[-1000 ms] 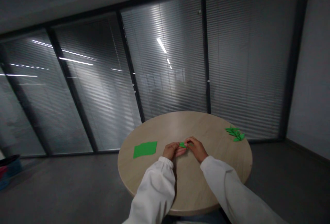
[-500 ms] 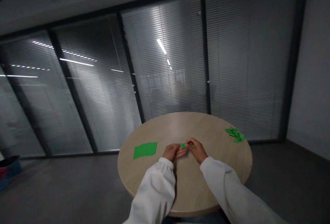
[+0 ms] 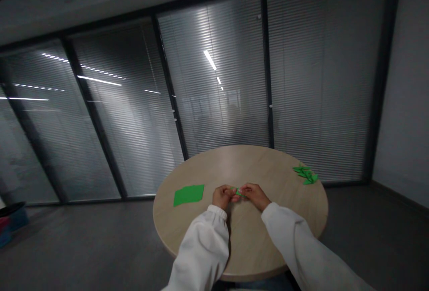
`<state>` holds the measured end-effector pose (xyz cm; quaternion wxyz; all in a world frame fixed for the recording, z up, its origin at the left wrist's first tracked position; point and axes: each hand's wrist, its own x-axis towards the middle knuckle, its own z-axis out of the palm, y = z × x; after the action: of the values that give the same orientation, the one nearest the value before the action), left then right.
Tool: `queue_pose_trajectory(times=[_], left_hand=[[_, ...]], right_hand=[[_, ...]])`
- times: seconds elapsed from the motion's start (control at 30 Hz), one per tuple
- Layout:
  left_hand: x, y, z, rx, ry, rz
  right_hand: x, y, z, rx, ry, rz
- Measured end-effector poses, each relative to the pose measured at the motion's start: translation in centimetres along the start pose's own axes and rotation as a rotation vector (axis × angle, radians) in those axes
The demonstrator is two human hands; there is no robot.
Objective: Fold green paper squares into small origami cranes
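Note:
Between my hands, above the middle of the round table (image 3: 254, 237), is a small folded piece of green paper (image 3: 238, 191). My left hand (image 3: 222, 196) pinches its left end, and the fingers of my right hand (image 3: 254, 194) close on its right end. Most of the piece is covered by my fingers. To the left of my hands lie flat green paper sheets (image 3: 188, 195) with uneven edges. Several small folded green paper pieces (image 3: 305, 175) lie in a loose pile near the table's right edge.
Beyond the table stands a glass partition (image 3: 217, 103) with closed blinds and dark frames. A dark bin (image 3: 15, 217) with blue and red on it sits on the floor at far left. A pale wall (image 3: 405, 103) rises at the right.
My left fingers have curled in over the green piece, so less of it shows. My right hand has come down slightly, its fingers nearer the left ones.

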<state>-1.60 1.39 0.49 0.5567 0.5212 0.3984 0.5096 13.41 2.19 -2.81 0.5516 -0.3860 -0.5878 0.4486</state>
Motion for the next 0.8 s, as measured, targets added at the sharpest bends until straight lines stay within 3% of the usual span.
queue_pose_trajectory(times=[0.27, 0.4, 0.63, 0.8], left_hand=[[0.1, -0.3, 0.2, 0.145, 0.001, 0.12], [0.2, -0.4, -0.1, 0.15, -0.022, 0.12], [0.2, -0.2, -0.4, 0.261, 0.061, 0.216], [0.0, 0.0, -0.1, 0.238, 0.04, 0.194]], right_hand=[[-0.3, -0.5, 0.1, -0.097, 0.071, 0.001], [-0.4, -0.9, 0.3, -0.01, 0.015, 0.024], [-1.1, -2.0, 0.7, 0.037, -0.144, 0.119], [-1.4, -2.5, 0.4, -0.044, -0.129, 0.08]])
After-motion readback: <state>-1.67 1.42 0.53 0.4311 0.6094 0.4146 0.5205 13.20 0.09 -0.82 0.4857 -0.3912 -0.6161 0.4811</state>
